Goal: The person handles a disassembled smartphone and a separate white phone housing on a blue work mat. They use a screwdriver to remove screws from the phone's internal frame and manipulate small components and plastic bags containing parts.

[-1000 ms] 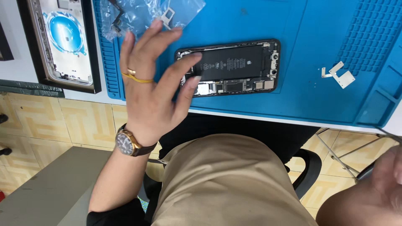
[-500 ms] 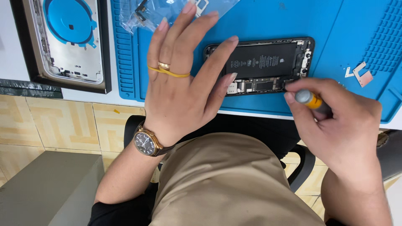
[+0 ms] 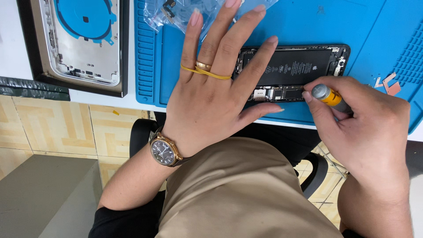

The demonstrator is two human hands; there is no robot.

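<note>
With my left hand [image 3: 207,105] spread flat on the opened phone [image 3: 293,70], my right hand [image 3: 361,128] pinches the screwdriver [image 3: 330,96] at its board; battery still seated.

Spread flat over the left end of the opened black phone [image 3: 296,69] on the blue ribbed silicone work mat [image 3: 374,31], the left hand [image 3: 211,99], blocking any approach from that side. At the phone's lower right edge, the right hand [image 3: 365,128] pinching a yellow-and-silver screwdriver [image 3: 329,96], closing off the near edge. Bare mat open above and right of the phone, hemmed by clear plastic parts bags [image 3: 176,15] at top, small pink scraps [image 3: 387,84] at right, a silver phone back housing [image 3: 83,42] well left.
</note>
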